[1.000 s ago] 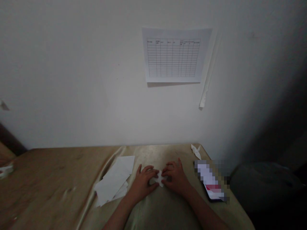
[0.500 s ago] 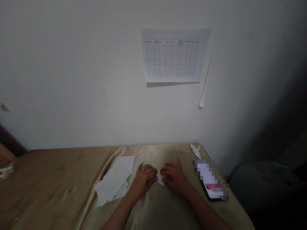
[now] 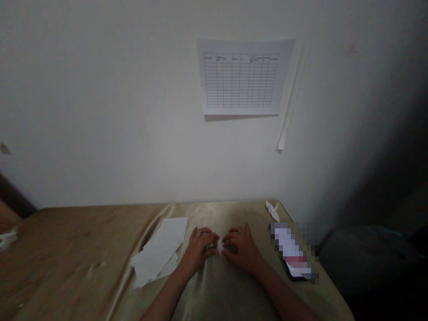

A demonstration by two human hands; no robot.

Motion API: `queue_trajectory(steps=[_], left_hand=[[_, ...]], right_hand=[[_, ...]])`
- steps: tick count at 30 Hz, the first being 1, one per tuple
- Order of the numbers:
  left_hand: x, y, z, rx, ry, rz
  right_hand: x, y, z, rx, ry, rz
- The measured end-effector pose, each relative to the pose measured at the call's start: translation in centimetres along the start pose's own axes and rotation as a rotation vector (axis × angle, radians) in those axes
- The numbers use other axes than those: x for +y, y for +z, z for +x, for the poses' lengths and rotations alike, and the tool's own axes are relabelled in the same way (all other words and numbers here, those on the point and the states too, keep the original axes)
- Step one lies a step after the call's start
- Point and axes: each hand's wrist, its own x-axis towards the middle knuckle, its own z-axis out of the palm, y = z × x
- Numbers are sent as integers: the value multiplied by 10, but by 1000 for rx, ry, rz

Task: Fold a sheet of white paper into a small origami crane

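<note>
A small folded piece of white paper (image 3: 220,245) lies between my hands, low over the gold cloth on the table; the fingers cover most of it. My left hand (image 3: 201,246) closes on its left side, thumb below and fingers above. From the other side, my right hand (image 3: 241,248) pinches the paper's right edge, with one finger sticking up. To the left of my left hand lies a loose stack of white paper sheets (image 3: 159,254).
A lit phone (image 3: 292,254), partly pixelated, lies to the right, with a folded white paper shape (image 3: 273,211) behind it. The gold-clothed table (image 3: 76,258) meets a wall bearing a printed table sheet (image 3: 242,80) and a white strip (image 3: 290,102).
Both hands have shifted very slightly, the right one a little to the left. Less of the small folded paper shows between the fingers now.
</note>
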Motion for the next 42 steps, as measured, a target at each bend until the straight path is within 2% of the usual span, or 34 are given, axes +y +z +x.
queue_trajectory(steps=[9, 15, 20, 27, 33, 42], left_hand=[[-3, 8, 5, 31, -15, -14], [-8, 5, 3, 34, 30, -61], [-5, 5, 1, 79, -39, -97], [-9, 5, -3, 11, 34, -8], [-9, -4, -11, 18, 77, 46], [-4, -8, -14, -41, 44, 68]], right_hand=[[-8, 6, 0, 12, 27, -60], [-6, 8, 0, -9, 62, -54], [-7, 9, 0, 16, 90, -15], [-3, 13, 1, 29, 125, 6], [1, 15, 0, 14, 107, 12], [0, 14, 0, 12, 117, 37]])
